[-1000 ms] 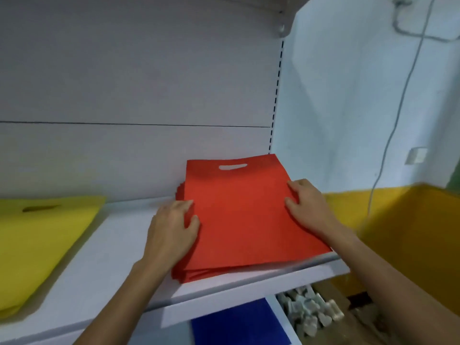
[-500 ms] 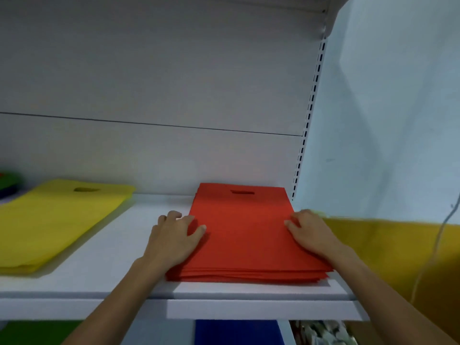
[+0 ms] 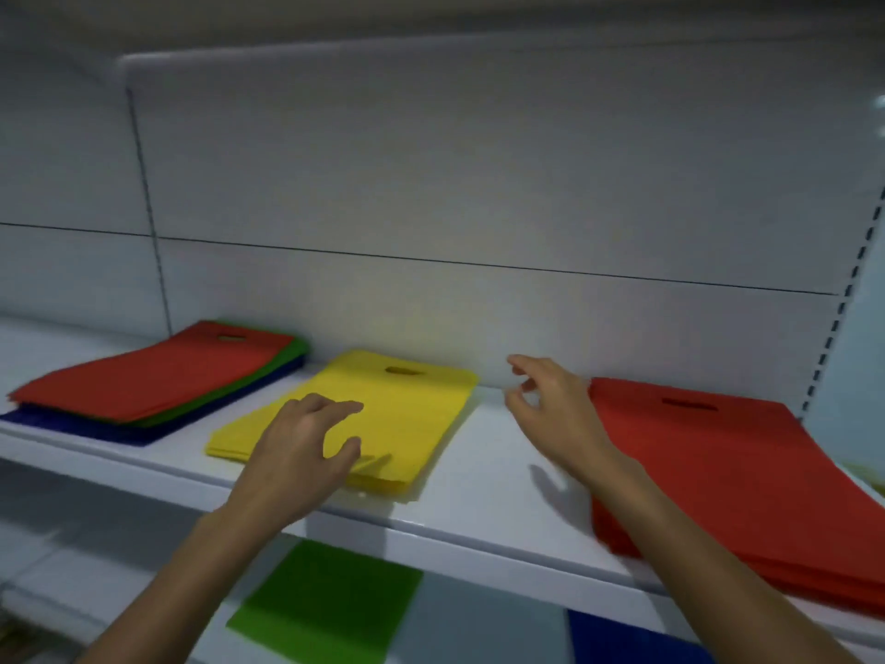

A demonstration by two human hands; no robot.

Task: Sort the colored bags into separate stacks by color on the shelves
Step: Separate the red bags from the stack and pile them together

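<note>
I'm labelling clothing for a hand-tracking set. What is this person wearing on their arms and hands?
Nothing visible. The left hand and right hand are bare, with no gloves, rings or watch. The left forearm and right forearm are uncovered down to the frame's lower edge, so no sleeve shows.

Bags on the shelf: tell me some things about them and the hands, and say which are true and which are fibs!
1. The yellow stack lies between the mixed pile and the red stack. True.
2. The mixed pile has blue on top. False: red is on top, with green and blue beneath.
3. The right hand holds a red bag. False: it holds nothing and is beside the red stack.
4. The left hand is over the yellow stack. True.
5. A green bag lies on the lower shelf. True.
</note>
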